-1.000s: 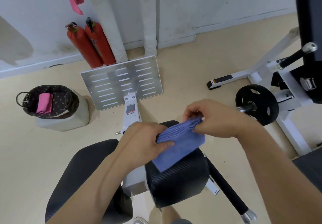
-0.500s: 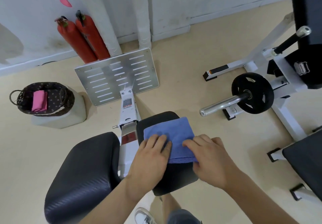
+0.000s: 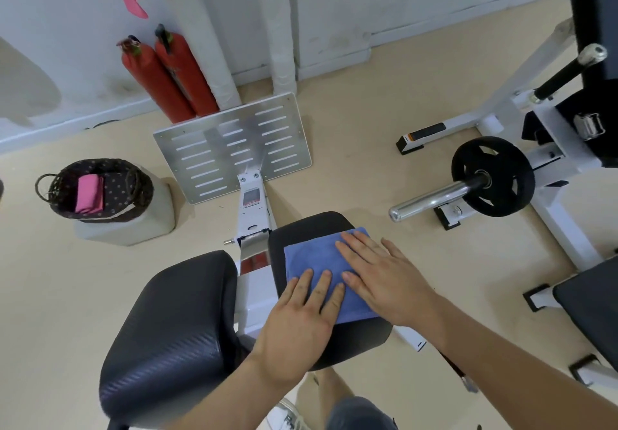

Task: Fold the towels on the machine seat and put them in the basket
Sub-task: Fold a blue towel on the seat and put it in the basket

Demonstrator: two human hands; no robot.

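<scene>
- Bright, even indoor light, soft and diffuse, no hard sun patches on the floor (image 3: 368,112).
- Shadows are faint and soft-edged. Near the footplate (image 3: 234,149) they fall to the right, so the light looks to come from above-left.
- Grey patch on the far-left wall (image 3: 30,88): shadow or stain, cannot tell.
- Specular glare on the chrome bar (image 3: 431,199), the footplate looks washed out, mild sheen on the left seat pad (image 3: 167,329).
- Strong wide-angle bend: the white frame rail (image 3: 535,62) at right and the wall base curve, and the corners are stretched.
- Centre is sharp, with the blue towel (image 3: 314,259) crisp. Near edge slightly soft.
</scene>
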